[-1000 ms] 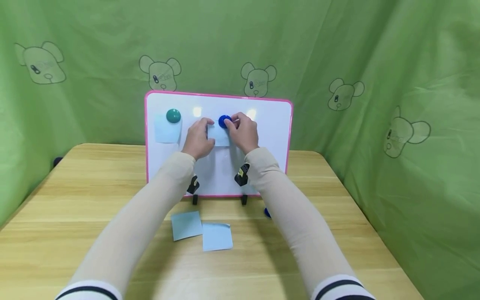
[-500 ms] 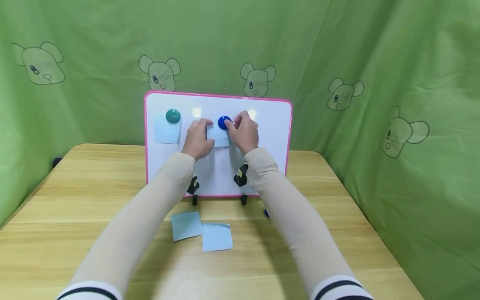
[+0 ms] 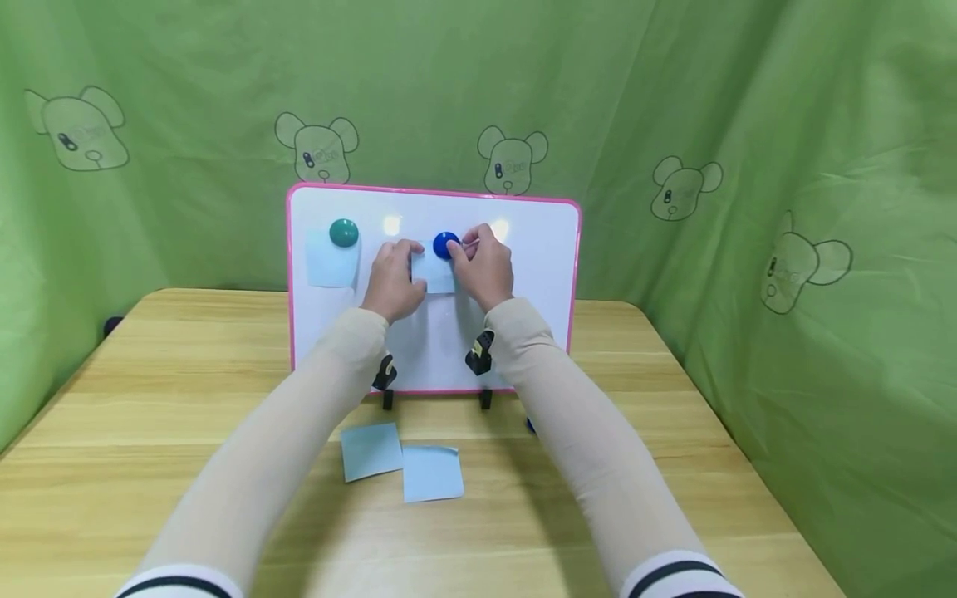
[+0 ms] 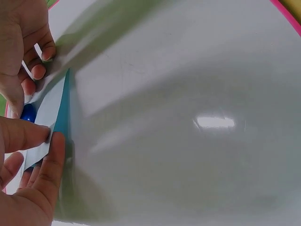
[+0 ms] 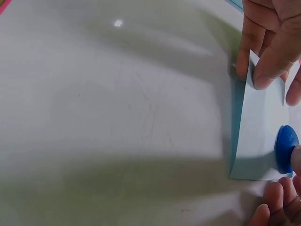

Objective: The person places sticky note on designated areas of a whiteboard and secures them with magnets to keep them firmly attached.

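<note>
A white board with a pink frame [image 3: 542, 266] stands upright on the table. My left hand [image 3: 392, 281] pinches the left edge of a light blue sticky note [image 3: 439, 281] between thumb and fingers; in the left wrist view that note [image 4: 51, 108] is bent away from the board along its lower side. At the note's upper part sits a round blue magnet [image 3: 444, 245], gripped by my right hand [image 3: 484, 270]. From the right wrist, the thumb shows on the face of the magnet [image 5: 285, 148], which lies over the note's edge.
A green magnet [image 3: 344, 232] holds another blue note [image 3: 331, 264] at the board's upper left. Two loose blue notes, one left [image 3: 370, 452] and one right [image 3: 433, 474], lie before the board's black feet [image 3: 388, 400]. A second blue magnet [image 3: 531, 425] is partly behind the right sleeve.
Both hands keep their hold on the note and the magnet, almost still. The head view has shifted very slightly.
</note>
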Tool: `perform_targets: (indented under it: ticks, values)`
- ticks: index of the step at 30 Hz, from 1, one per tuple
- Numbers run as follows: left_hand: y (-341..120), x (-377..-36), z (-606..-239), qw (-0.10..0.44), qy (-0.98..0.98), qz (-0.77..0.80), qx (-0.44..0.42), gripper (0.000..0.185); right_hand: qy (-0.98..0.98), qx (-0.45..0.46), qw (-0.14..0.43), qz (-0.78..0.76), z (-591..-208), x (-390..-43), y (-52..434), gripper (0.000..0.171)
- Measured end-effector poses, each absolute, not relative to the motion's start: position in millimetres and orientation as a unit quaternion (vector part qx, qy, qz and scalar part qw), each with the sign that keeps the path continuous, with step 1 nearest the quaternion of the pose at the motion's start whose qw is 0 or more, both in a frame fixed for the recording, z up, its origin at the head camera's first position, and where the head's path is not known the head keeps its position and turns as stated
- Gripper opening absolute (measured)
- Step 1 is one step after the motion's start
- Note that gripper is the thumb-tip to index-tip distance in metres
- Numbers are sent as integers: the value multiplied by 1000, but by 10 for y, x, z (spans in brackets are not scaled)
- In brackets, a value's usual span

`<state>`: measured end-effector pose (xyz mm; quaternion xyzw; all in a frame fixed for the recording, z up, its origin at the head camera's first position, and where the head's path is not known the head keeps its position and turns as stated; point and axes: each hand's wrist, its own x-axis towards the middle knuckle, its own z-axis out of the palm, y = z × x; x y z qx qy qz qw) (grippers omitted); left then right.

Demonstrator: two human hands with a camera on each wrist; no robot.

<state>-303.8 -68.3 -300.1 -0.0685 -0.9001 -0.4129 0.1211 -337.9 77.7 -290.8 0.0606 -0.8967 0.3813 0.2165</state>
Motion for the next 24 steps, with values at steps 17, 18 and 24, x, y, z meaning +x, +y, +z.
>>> perform_targets:
  ticks: [17, 18, 24]
  values:
    - [-697, -2991, -3048, 121, -893, -428, -69, 49, -892, 73, 200, 398, -2947, -3349, 837, 20]
    - [-698, -2988, -3051, 121, -893, -429, -70, 48, -892, 72, 196, 401, -2955, -3346, 846, 20]
    - [-721, -2970, -3074, 122, -889, -435, -69, 47, -892, 66, 195, 403, -3005, -3314, 909, 21]
